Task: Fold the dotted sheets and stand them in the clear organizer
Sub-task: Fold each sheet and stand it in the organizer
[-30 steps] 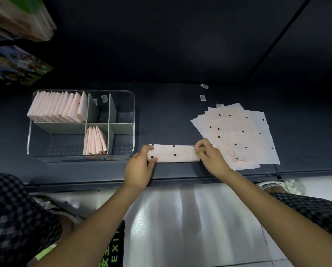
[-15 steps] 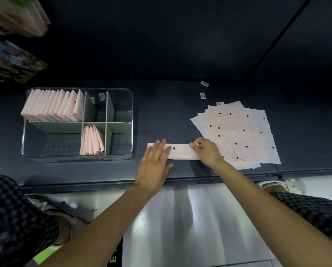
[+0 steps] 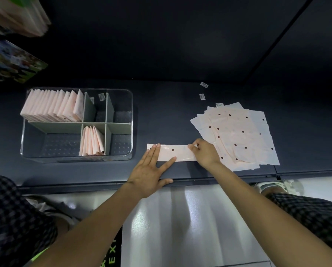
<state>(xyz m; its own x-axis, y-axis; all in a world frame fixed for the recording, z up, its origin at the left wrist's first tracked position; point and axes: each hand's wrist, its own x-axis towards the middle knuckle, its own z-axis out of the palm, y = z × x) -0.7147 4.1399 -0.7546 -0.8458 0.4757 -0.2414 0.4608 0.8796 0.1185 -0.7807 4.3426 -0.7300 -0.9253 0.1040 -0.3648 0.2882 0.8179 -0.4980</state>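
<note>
Down at the near edge of the dark shelf (image 3: 171, 105): folded strip (image 3: 177, 153) of dotted sheet lying flat. Left hand (image 3: 148, 174) spread flat, fingers straight, pressing the strip's left half and hiding part of it. Right hand (image 3: 204, 153) curled at the strip's right end, fingertips pinching its far corner; that end mostly covered. At 3 o'clock of the strip, touching or just overlapped by the right hand, loose pile of flat dotted sheets (image 3: 236, 135), count unclear. At 9 o'clock, well apart, clear organizer (image 3: 131, 120) with grey dividers: row of folded sheets (image 3: 53, 106) upright in its far left compartment, smaller folded bunch (image 3: 93, 140) in the near middle one. Three small labels (image 3: 202, 96) at 12 o'clock of the pile, print unreadable. Blurred packages (image 3: 13, 60) cut off at 10 o'clock. Checked trousers (image 3: 16, 218) at both lower corners.
</note>
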